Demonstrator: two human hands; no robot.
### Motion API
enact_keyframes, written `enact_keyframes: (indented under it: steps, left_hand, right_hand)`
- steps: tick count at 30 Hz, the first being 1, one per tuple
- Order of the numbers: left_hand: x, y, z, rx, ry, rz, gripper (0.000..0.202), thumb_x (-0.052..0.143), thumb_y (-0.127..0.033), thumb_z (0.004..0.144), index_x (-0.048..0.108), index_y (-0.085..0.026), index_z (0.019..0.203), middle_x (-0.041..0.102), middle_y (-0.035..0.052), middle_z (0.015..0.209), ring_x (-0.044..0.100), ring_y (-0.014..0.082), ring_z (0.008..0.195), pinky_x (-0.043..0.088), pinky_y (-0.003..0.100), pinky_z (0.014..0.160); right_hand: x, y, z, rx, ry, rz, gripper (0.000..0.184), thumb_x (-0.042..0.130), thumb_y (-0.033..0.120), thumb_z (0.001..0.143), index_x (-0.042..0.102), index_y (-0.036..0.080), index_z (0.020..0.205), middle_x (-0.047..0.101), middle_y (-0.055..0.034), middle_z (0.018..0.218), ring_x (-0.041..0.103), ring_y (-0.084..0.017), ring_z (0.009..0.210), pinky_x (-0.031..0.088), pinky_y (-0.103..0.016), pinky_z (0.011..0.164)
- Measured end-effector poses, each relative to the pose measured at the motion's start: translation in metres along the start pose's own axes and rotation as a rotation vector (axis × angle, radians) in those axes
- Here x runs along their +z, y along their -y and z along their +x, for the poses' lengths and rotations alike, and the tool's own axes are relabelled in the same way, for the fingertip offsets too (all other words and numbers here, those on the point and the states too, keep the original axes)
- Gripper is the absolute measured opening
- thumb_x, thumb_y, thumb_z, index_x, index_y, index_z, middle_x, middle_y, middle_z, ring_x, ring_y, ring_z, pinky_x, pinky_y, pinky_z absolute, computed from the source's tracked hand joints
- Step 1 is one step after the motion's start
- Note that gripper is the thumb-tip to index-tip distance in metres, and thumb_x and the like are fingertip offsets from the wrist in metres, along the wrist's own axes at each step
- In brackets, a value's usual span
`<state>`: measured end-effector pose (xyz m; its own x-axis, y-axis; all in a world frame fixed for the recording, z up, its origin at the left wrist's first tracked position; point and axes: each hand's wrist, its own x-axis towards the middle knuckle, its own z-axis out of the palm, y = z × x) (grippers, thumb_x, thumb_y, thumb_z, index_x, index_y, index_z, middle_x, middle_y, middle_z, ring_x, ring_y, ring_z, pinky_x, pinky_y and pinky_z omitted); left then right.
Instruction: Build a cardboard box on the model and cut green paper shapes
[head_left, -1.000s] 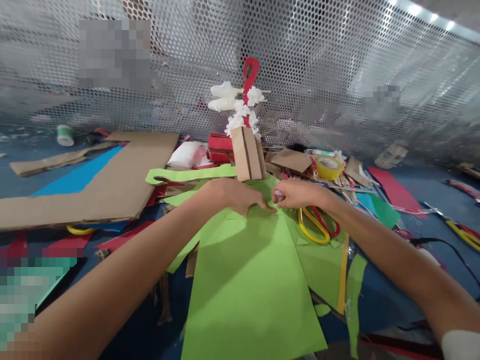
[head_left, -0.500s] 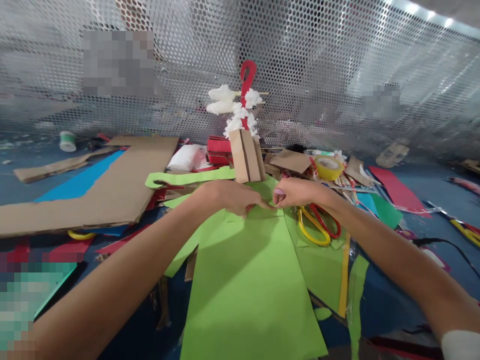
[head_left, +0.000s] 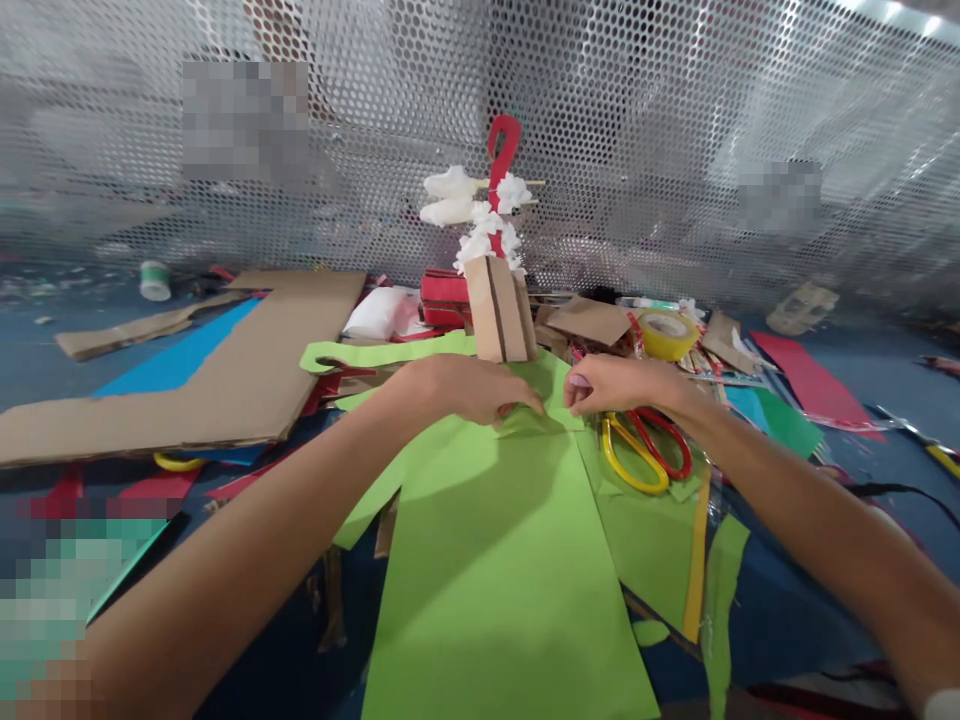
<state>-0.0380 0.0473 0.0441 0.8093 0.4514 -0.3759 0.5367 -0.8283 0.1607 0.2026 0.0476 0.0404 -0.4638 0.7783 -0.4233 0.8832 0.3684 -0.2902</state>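
A long sheet of green paper (head_left: 502,570) lies before me, its far edge folded or lifted under my hands. My left hand (head_left: 480,390) rests over that far edge, fingers curled onto the paper and the index finger extended along it. My right hand (head_left: 611,384) is closed at the sheet's far right corner, thumb and fingers pressed together on the paper. A small gap separates the hands. Just beyond them stands a cardboard block (head_left: 499,310) bearing a red curled strip (head_left: 504,150) and white tufts (head_left: 484,240).
Scissors with yellow and red handles (head_left: 637,455) lie beside my right wrist. Yellow tape (head_left: 667,335) and cardboard scraps sit behind. At left is a large cardboard piece (head_left: 255,370) over blue sheet. A perforated metal panel (head_left: 615,130) closes the far side.
My hands have drawn slightly apart, opening a gap between the left fingertip and the right hand. The whole view has shifted a little.
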Motion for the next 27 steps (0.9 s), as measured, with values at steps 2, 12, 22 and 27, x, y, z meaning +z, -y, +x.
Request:
enact_keyframes:
  steps: [2,12,22,27]
  left_hand:
    - [0.0,0.001,-0.002,-0.065,0.002,-0.028,0.065,0.063,-0.004,0.091,0.063,-0.028,0.151,0.079,0.0075,0.119,0.069,0.0213,0.095,0.041,0.028,0.069]
    - [0.002,-0.018,-0.005,-0.338,-0.02,-0.003,0.031,0.084,-0.026,0.083,0.076,-0.019,0.112,0.077,0.0155,0.101,0.072,0.0339,0.097,0.052,0.04,0.081]
    - [0.003,-0.008,-0.002,-0.283,0.096,0.031,0.022,0.078,-0.032,0.085,0.077,-0.017,0.1,0.078,0.0117,0.091,0.071,0.0266,0.084,0.051,0.033,0.075]
    - [-0.001,0.005,-0.001,-0.134,0.053,-0.062,0.014,0.069,-0.032,0.092,0.071,-0.018,0.096,0.076,0.0077,0.093,0.065,0.0205,0.075,0.041,0.029,0.066]
  right_hand:
    - [0.003,0.0,0.003,-0.01,-0.012,0.018,0.02,0.074,0.017,0.081,0.081,0.015,0.099,0.083,-0.0052,0.093,0.074,-0.018,0.082,0.05,-0.023,0.069]
    - [0.009,0.008,0.01,-0.079,-0.076,-0.021,0.018,0.077,0.019,0.083,0.082,0.017,0.1,0.083,-0.005,0.092,0.074,-0.019,0.08,0.046,-0.024,0.065]
    - [0.015,0.001,0.015,-0.13,-0.138,-0.069,0.033,0.083,0.034,0.086,0.079,0.02,0.116,0.081,-0.0071,0.111,0.073,-0.021,0.094,0.045,-0.026,0.073]
    - [0.006,-0.003,0.013,-0.195,-0.102,0.03,0.024,0.078,0.031,0.088,0.081,0.018,0.109,0.082,-0.0075,0.11,0.072,-0.021,0.095,0.048,-0.027,0.08]
